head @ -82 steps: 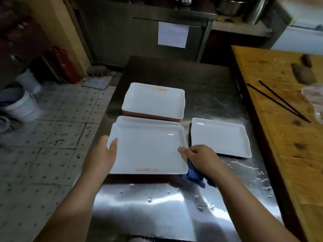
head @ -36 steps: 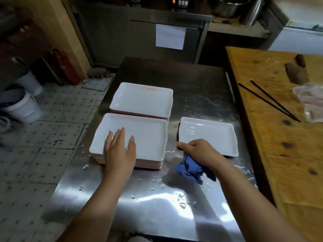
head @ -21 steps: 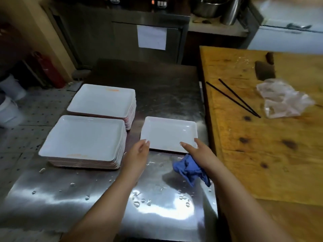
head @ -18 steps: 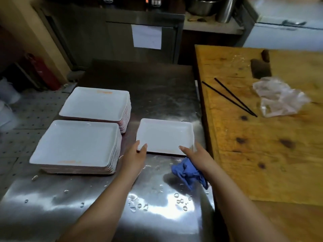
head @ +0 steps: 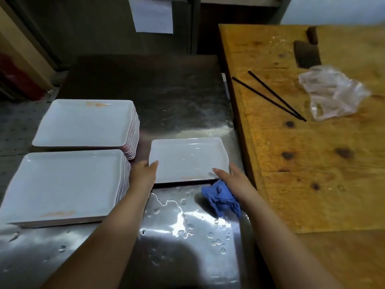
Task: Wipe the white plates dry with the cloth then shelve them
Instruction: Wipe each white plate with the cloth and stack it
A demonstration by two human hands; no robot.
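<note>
**Taking up the next wet plate**

Nearest me, the steel table (head: 187, 247) is beaded and pooled with water along its front. Just beyond that, the right hand (head: 231, 180) has the blue cloth (head: 220, 198) bunched under its palm, the lower fingers seemingly curled round it, while the forefinger reaches flat onto the near right corner of the single plate (head: 187, 158). The left hand (head: 143, 174) is at that plate's near left corner, thumb laid over the rim and the fingers hidden beneath or behind it; I can't tell how firmly it grips.

The plate lies flat on the steel, droplets showing on its face, so I judge this the start of a wipe: the plate is being seized, not yet dried. Next it wants lifting or tilting with the left hand so the cloth can sweep across its face and then its underside.

To the left stand two stacks of plates, the near stack (head: 62, 184) and the far stack (head: 83, 122), touching or nearly so. Shelving looks some way off. Farther right, black chopsticks (head: 270, 97) and a crumpled plastic bag (head: 333, 94) lie on the wooden counter (head: 312, 174).
</note>
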